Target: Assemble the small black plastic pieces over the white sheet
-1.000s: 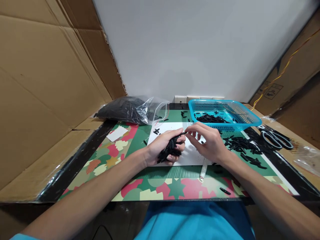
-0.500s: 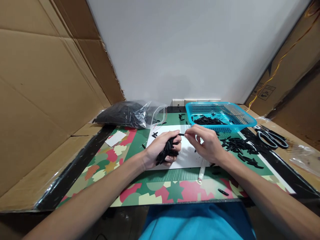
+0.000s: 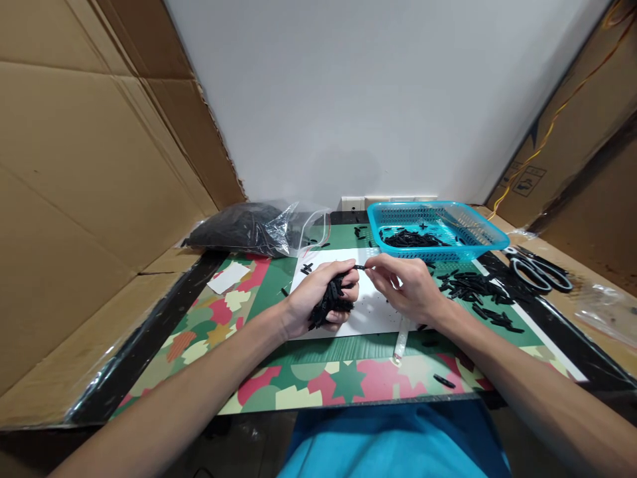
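My left hand [image 3: 323,292] is closed around a thick bunch of small black strips [image 3: 330,304], their ends sticking out below the fingers. Between its thumb and forefinger the tip of one black strip [image 3: 360,267] points out to the right. My right hand [image 3: 405,285] pinches the other end of that strip, so both hands meet on it. Underneath lies a white sheet [image 3: 371,312] with tiny dark crumbs. A few crossed black strips [image 3: 307,268] rest on the sheet left of the hands. What the strips are made for I cannot make out.
A blue basket [image 3: 478,253] holding black strips stands at the back right. Near it are a loose pile of strips [image 3: 472,287] and scissors [image 3: 540,272]. A filled plastic bag [image 3: 239,229] lies back left. A clear strip like a ruler [image 3: 401,342] lies in front.
The right hand has shifted very slightly left, closer to the left hand, still pinching the strip. The whole view has moved a little; the left hand keeps its bunch.
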### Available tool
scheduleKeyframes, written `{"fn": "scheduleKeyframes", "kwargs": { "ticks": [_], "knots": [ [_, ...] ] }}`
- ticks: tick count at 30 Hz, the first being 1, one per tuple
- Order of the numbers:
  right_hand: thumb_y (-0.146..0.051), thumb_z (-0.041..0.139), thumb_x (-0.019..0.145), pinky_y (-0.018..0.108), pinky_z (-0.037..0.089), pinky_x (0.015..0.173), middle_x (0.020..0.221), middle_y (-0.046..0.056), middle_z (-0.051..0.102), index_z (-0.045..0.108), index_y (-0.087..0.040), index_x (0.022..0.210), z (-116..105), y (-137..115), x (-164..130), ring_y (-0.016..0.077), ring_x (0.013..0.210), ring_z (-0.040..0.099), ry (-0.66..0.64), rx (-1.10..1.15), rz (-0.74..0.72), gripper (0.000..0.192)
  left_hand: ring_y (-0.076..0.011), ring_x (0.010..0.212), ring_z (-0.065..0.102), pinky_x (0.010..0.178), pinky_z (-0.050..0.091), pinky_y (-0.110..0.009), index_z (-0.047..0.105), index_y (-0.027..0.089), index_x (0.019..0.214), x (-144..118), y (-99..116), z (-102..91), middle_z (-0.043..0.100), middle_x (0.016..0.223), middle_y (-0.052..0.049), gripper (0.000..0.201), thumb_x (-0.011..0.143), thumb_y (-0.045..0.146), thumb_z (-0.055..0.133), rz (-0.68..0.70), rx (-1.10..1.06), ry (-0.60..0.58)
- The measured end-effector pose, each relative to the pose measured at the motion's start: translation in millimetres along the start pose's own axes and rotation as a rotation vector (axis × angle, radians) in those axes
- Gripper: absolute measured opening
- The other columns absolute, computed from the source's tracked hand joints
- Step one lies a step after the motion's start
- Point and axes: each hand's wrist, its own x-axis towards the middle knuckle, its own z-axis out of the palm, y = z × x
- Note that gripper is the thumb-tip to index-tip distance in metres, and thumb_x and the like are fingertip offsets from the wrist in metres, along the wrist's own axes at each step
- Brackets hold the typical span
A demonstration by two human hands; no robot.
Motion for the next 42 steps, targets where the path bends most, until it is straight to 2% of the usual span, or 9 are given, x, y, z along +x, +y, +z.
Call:
{"fn": "scheduleKeyframes", "kwargs": {
  "ticks": [10, 29, 36, 42],
  "knots": [
    [-0.019, 0.056, 0.101, 0.021, 0.037, 0.054, 0.067, -0.004, 0.065, 0.064, -0.019, 0.1, 2.6, 1.9, -0.4, 0.0091, 0.051, 0.052, 0.058, 0.004, -0.068, 0.007, -0.0047, 0.033, 0.034, 0.03, 0.022, -0.015, 0.037, 0.022, 0.075, 1.7, -1.2, -1.2, 0.037, 0.061, 0.009, 0.046, 0.093, 0.056, 0.062, 0.008, 0.002, -0.005],
    [-0.018, 0.057, 0.101, 0.022, 0.036, 0.055, 0.065, -0.004, 0.061, 0.064, -0.018, 0.101, 1.8, 2.9, -1.2, 0.0089, 0.052, 0.048, 0.037, -0.005, -0.059, 0.008, -0.0049, 0.033, 0.034, 0.031, 0.021, -0.016, 0.037, 0.022, 0.075, 0.2, -0.4, 0.9, 0.037, 0.061, 0.009, 0.044, 0.093, 0.053, 0.062, 0.022, 0.008, 0.004],
    [-0.017, 0.058, 0.1, 0.022, 0.037, 0.055, 0.066, -0.004, 0.062, 0.065, -0.019, 0.101, 2.2, 4.5, -0.6, 0.0087, 0.052, 0.051, 0.049, -0.02, -0.07, 0.007, -0.0047, 0.034, 0.034, 0.031, 0.022, -0.015, 0.037, 0.022, 0.075, 0.8, 0.1, 0.4, 0.036, 0.062, 0.009, 0.043, 0.093, 0.052, 0.062, 0.017, 0.011, 0.008],
    [-0.015, 0.057, 0.101, 0.022, 0.038, 0.056, 0.075, -0.001, 0.069, 0.066, -0.02, 0.099, 3.2, 5.2, 0.1, 0.0092, 0.056, 0.055, 0.079, -0.05, -0.127, 0.01, -0.0056, 0.034, 0.035, 0.032, 0.024, -0.017, 0.037, 0.023, 0.077, 1.9, 0.1, -0.8, 0.037, 0.063, 0.009, 0.044, 0.093, 0.056, 0.061, 0.002, 0.008, 0.02]
  ]
}}
